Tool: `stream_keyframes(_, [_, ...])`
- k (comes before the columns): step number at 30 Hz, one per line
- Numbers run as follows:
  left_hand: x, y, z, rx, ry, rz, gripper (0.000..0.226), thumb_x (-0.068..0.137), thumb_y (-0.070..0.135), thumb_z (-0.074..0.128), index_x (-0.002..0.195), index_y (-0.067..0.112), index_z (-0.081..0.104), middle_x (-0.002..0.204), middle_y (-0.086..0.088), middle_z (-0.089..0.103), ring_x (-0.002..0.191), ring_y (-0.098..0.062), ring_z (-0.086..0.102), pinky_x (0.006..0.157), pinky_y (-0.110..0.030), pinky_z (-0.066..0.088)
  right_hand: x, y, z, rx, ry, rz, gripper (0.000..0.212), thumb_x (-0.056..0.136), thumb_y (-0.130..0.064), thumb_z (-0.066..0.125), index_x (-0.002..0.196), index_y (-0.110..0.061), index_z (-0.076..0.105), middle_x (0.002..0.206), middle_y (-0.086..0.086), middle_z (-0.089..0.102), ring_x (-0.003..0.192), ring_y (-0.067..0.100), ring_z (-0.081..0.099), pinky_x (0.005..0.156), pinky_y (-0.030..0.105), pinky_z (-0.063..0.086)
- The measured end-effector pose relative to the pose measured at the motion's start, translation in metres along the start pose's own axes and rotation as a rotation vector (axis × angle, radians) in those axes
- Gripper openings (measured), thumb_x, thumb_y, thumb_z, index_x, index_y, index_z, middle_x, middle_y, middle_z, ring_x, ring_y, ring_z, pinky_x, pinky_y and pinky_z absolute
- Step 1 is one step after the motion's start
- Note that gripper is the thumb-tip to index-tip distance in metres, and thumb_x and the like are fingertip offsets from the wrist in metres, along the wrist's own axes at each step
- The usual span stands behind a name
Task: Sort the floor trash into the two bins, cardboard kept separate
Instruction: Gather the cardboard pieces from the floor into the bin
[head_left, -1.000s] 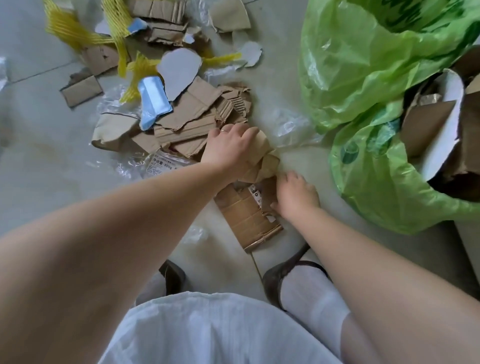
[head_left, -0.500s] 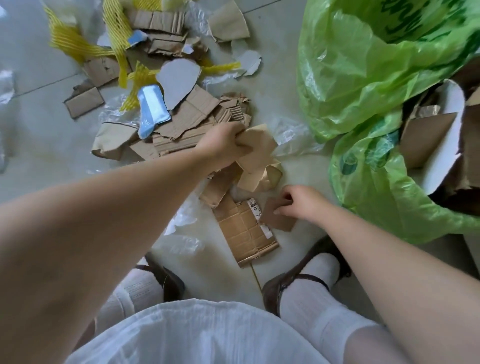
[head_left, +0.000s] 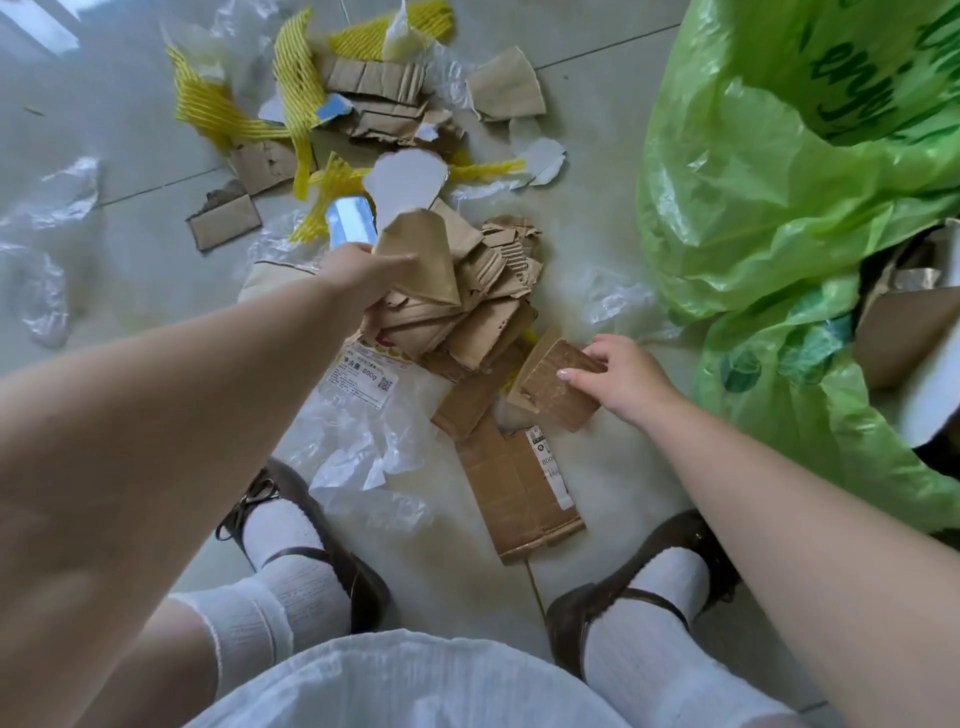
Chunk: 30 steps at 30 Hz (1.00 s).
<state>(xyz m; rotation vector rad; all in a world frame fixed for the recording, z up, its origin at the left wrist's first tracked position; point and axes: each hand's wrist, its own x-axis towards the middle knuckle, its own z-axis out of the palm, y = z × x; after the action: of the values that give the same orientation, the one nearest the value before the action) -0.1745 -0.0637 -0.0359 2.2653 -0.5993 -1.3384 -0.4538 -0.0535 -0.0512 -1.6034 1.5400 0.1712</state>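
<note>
Beside right grip (head_left: 618, 382), pinched cardboard scrap (head_left: 553, 392) protrudes.

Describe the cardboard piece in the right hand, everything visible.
The small cardboard piece is brown, corrugated, roughly rectangular with a torn lower left edge and a paler folded flap along its left side. The right hand pinches its right edge, thumb on top, tilting it above the floor beside a larger flat cardboard sheet.

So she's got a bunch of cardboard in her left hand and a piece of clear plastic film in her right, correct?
Not quite. The head view shows the right hand pinching a small cardboard piece, not plastic film. The left hand does grip a bunch of cardboard.
</note>
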Motion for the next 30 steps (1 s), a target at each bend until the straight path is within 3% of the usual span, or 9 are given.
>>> stream_keyframes(2, [0.007, -0.004, 0.003, 0.038, 0.047, 0.01, 0.033, 0.078, 0.035, 0.07, 0.101, 0.012, 0.063, 0.089, -0.006, 0.057, 0.072, -0.021, 0.055, 0.054, -0.024, 0.043, 0.007, 0.002, 0.01, -0.042, 0.005, 0.027, 0.015, 0.082, -0.031, 0.069, 0.091, -0.019, 0.068, 0.139, 0.01, 0.046, 0.132, 0.022, 0.04, 0.102, 0.027, 0.032])
stream_keyframes(4, [0.013, -0.004, 0.006, 0.124, 0.106, 0.004, 0.043, 0.073, 0.045, 0.069, 0.103, 0.015, 0.062, 0.089, -0.007, 0.057, 0.088, -0.028, 0.06, 0.069, -0.033, 0.048, 0.011, 0.003, 0.018, -0.077, 0.041, 0.05, 0.02, 0.081, -0.032, 0.069, 0.096, -0.02, 0.069, 0.141, 0.008, 0.043, 0.132, 0.024, 0.039, 0.105, 0.029, 0.031])
stream_keyframes(7, [0.015, -0.003, 0.009, 0.143, 0.162, -0.026, 0.058, 0.064, 0.053, 0.068, 0.112, 0.022, 0.058, 0.108, -0.008, 0.063, 0.104, -0.029, 0.06, 0.091, -0.041, 0.051, 0.013, 0.003, 0.025, -0.116, 0.119, 0.059, 0.026, 0.08, -0.034, 0.07, 0.101, -0.02, 0.068, 0.13, 0.006, 0.047, 0.121, 0.025, 0.046, 0.099, 0.03, 0.038])
stream_keyframes(12, [0.02, -0.002, 0.009, 0.092, 0.211, -0.093, 0.08, 0.042, 0.064, 0.066, 0.112, 0.027, 0.057, 0.116, -0.006, 0.058, 0.107, -0.028, 0.057, 0.093, -0.045, 0.049, 0.015, 0.0, 0.03, -0.134, 0.116, 0.083, 0.035, 0.076, -0.035, 0.074, 0.105, -0.021, 0.061, 0.118, 0.007, 0.051, 0.11, 0.026, 0.051, 0.088, 0.03, 0.041])
stream_keyframes(14, [0.018, -0.001, 0.006, 0.063, 0.227, -0.111, 0.072, 0.051, 0.06, 0.071, 0.114, 0.027, 0.056, 0.118, -0.006, 0.056, 0.108, -0.027, 0.056, 0.094, -0.043, 0.049, 0.013, -0.001, 0.029, -0.12, 0.113, 0.105, 0.039, 0.074, -0.037, 0.075, 0.103, -0.021, 0.055, 0.115, 0.006, 0.054, 0.107, 0.026, 0.053, 0.083, 0.031, 0.041])
stream_keyframes(17, [0.016, -0.001, 0.0, -0.022, 0.264, -0.133, 0.061, 0.061, 0.05, 0.077, 0.112, 0.025, 0.055, 0.119, -0.005, 0.056, 0.105, -0.027, 0.057, 0.091, -0.045, 0.052, 0.008, -0.001, 0.024, -0.075, 0.091, 0.156, 0.051, 0.073, -0.037, 0.077, 0.109, -0.019, 0.046, 0.112, 0.004, 0.057, 0.102, 0.026, 0.056, 0.076, 0.028, 0.04])
stream_keyframes(21, [0.012, -0.003, -0.012, -0.144, 0.222, -0.145, 0.049, 0.063, 0.039, 0.081, 0.098, 0.023, 0.052, 0.105, -0.005, 0.062, 0.091, -0.03, 0.065, 0.078, -0.051, 0.056, -0.005, -0.005, 0.013, 0.025, -0.004, 0.195, 0.064, 0.074, -0.037, 0.077, 0.126, -0.02, 0.044, 0.108, 0.001, 0.056, 0.102, 0.024, 0.057, 0.081, 0.031, 0.044])
stream_keyframes(25, [0.004, -0.003, -0.017, -0.252, 0.201, -0.132, 0.048, 0.066, 0.027, 0.083, 0.104, 0.02, 0.055, 0.105, -0.007, 0.064, 0.093, -0.027, 0.067, 0.078, -0.045, 0.058, -0.019, -0.01, -0.008, 0.362, -0.061, 0.157, 0.013, 0.08, -0.025, 0.072, 0.09, -0.02, 0.065, 0.09, 0.001, 0.067, 0.084, 0.018, 0.063, 0.081, 0.037, 0.052])
stream_keyframes(30, [-0.002, -0.002, -0.029, -0.349, 0.142, -0.113, 0.054, 0.072, 0.022, 0.08, 0.118, 0.016, 0.052, 0.105, -0.005, 0.059, 0.085, -0.017, 0.061, 0.055, -0.027, 0.05, -0.02, -0.033, -0.035, 0.791, 0.018, 0.181, 0.007, 0.088, -0.021, 0.063, 0.083, -0.018, 0.059, 0.077, -0.005, 0.062, 0.07, 0.007, 0.058, 0.065, 0.023, 0.048])
